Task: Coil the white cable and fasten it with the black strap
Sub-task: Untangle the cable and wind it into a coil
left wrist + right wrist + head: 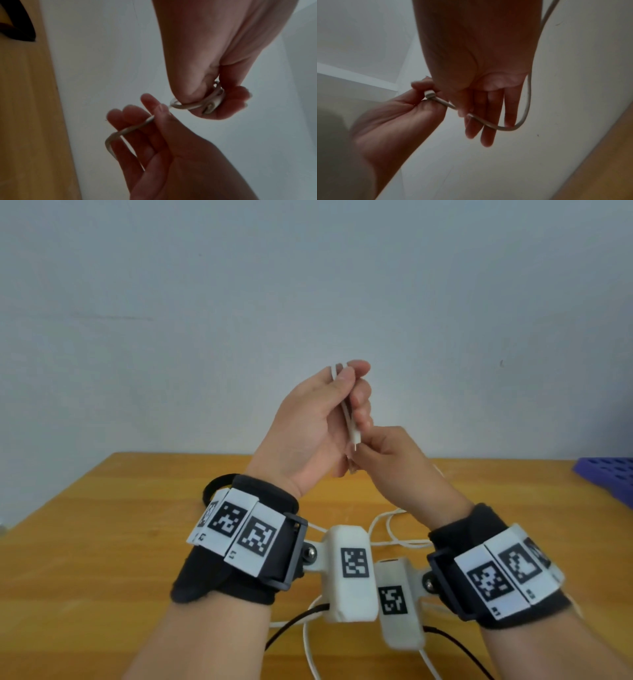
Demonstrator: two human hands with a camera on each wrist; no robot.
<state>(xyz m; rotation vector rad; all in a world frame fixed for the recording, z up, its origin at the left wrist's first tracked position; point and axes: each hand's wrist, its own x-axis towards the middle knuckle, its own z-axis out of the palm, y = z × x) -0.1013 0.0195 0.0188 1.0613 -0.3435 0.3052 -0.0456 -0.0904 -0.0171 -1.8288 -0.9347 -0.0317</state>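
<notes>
My left hand (pixel 352 378) is raised above the table and pinches the plug end of the white cable (pixel 347 412) between thumb and curled fingers, with a small loop over the thumb (pixel 176 105). My right hand (pixel 366 451) sits just below it; its fingers (pixel 486 129) are nearly straight, and its thumb presses the cable (pixel 130 129) against them. The cable (pixel 505 128) bends round those fingers and runs off past the wrist. A black strap loop (pixel 210 484) lies on the wooden table (pixel 102 542) behind my left wristband.
The loose rest of the white cable lies in curves on the table (pixel 387 529) under my wrists. A blue perforated tray (pixel 609 477) sits at the right edge. A plain wall stands behind the table.
</notes>
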